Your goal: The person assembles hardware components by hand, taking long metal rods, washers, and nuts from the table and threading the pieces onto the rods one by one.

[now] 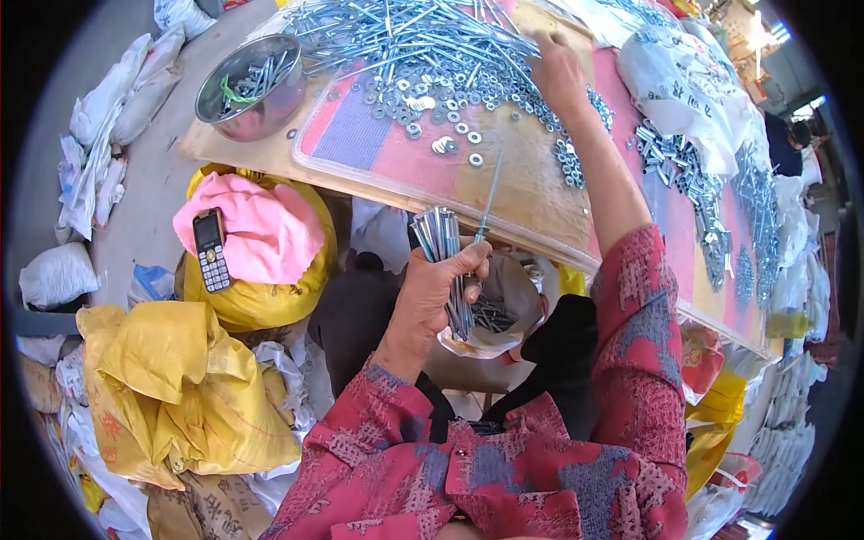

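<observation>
My left hand (430, 292) is closed around a bundle of long metal bolts (437, 236), held upright above my lap. One longer, thin threaded rod (491, 193) sticks up from between its thumb and fingers, with a nut-like piece low on it. My right hand (560, 76) reaches far over the table, at the right edge of a heap of long bolts (405, 40) and beside loose nuts (531, 94). Its fingertips are blurred, and whether they grip anything does not show. Flat washers (414, 129) lie in front of the heap.
A steel bowl (252, 85) with bolts stands at the table's left. Below my left hand is an open white bag (533, 331) holding metal pieces. A keypad phone (211, 252) rests on a pink cloth (270, 225) over a yellow sack. More hardware (688, 175) and plastic bags lie right.
</observation>
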### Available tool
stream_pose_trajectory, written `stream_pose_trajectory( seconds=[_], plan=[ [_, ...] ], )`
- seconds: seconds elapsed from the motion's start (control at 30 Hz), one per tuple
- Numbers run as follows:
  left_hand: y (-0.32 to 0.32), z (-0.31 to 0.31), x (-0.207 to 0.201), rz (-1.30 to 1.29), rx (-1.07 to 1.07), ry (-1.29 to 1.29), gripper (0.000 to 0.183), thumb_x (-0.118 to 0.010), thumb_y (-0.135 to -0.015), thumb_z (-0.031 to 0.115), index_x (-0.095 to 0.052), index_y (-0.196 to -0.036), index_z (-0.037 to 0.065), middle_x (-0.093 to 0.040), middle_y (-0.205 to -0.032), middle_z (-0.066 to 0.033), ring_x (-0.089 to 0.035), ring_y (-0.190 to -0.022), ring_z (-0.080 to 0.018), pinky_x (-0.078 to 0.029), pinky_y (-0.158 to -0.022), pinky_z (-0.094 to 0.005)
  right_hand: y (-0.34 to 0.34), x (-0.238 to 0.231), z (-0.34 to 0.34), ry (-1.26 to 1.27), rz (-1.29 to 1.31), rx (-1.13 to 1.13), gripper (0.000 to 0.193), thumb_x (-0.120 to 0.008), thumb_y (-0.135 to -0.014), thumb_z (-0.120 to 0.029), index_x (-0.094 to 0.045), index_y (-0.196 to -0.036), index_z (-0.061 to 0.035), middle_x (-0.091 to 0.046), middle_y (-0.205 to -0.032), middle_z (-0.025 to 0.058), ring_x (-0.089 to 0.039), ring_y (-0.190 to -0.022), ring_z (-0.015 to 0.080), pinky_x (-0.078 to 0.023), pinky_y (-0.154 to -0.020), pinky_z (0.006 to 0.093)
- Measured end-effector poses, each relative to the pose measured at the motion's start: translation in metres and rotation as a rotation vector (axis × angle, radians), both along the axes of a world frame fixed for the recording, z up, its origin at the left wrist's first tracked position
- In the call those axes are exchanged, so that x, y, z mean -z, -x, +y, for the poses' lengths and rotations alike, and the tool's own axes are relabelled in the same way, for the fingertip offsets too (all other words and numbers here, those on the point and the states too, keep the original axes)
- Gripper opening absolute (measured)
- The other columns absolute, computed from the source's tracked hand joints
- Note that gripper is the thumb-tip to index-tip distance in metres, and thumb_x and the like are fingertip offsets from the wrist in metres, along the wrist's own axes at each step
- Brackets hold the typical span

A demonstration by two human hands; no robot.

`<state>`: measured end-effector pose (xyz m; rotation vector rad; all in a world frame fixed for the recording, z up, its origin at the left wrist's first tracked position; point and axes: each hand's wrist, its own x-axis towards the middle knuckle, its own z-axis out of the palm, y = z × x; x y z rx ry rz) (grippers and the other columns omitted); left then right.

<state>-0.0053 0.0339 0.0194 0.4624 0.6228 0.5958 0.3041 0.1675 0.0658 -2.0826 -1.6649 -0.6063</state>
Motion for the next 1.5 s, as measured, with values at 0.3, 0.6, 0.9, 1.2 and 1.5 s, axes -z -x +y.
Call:
stream_pose_trajectory(
  seconds=[0.3, 0.6, 0.9, 1.2, 1.5],
  plan=[
    [-0.012, -0.004, 0.002, -0.008, -0.045, 0.007, 0.015, -0.073, -0.081, 0.006, -0.065, -0.09, -0.002, -0.063, -0.072, -0.0076, -0.058, -0.057, -0.0121, -0.043, -0.042, -0.0218, 0.062, 0.047, -0.043, 0.056, -0.009, -0.133, 0.026, -0.058, -0.088, -0.02, -0.062, -0.11, -0.0072, -0.062, -0.113, 0.014, -0.056, -0.109, 0.0369, -0.046, -0.091, 0.044],
    [-0.006, -0.009, 0.012, 0.018, 0.01, -0.024, 0.013, -0.073, -0.081, 0.006, -0.066, -0.09, 0.0, -0.063, -0.07, -0.0069, -0.052, -0.047, -0.0105, -0.04, -0.04, -0.021, 0.058, 0.038, -0.143, 0.068, -0.078, -0.07, 0.028, -0.058, -0.086, -0.022, -0.064, -0.113, -0.0169, -0.06, -0.122, 0.0108, -0.054, -0.113, 0.0339, -0.043, -0.093, 0.0445],
    [0.012, -0.004, 0.016, 0.014, -0.018, -0.072, 0.015, -0.073, -0.081, 0.008, -0.066, -0.091, -0.001, -0.063, -0.071, -0.0073, -0.054, -0.051, -0.0115, -0.042, -0.043, -0.0215, 0.089, 0.019, -0.141, -0.009, 0.433, -0.15, 0.018, -0.06, -0.088, -0.021, -0.067, -0.098, -0.0084, -0.063, -0.1, 0.0135, -0.064, -0.088, 0.0323, -0.05, -0.075, 0.0418],
    [0.005, -0.006, 0.014, 0.038, 0.004, -0.111, 0.016, -0.072, -0.082, 0.006, -0.064, -0.092, -0.002, -0.064, -0.073, -0.0089, -0.058, -0.057, -0.012, -0.042, -0.042, -0.0217, 0.097, 0.031, -0.103, 0.003, 0.238, -0.023, 0.024, -0.061, -0.088, -0.029, -0.067, -0.088, -0.0061, -0.065, -0.083, 0.0147, -0.065, -0.076, 0.0338, -0.05, -0.069, 0.0425],
    [-0.007, -0.025, 0.012, 0.103, 0.222, -0.229, 0.026, -0.076, -0.078, 0.009, -0.064, -0.097, -0.003, -0.064, -0.075, -0.009, -0.06, -0.06, -0.0123, -0.043, -0.043, -0.0212, 0.12, 0.021, -0.193, -0.375, 1.708, -0.207, 0.019, -0.057, -0.095, -0.017, -0.063, -0.086, -0.0011, -0.057, -0.058, 0.0024, -0.04, -0.048, 0.0057, -0.033, -0.05, 0.0188]
  ],
)
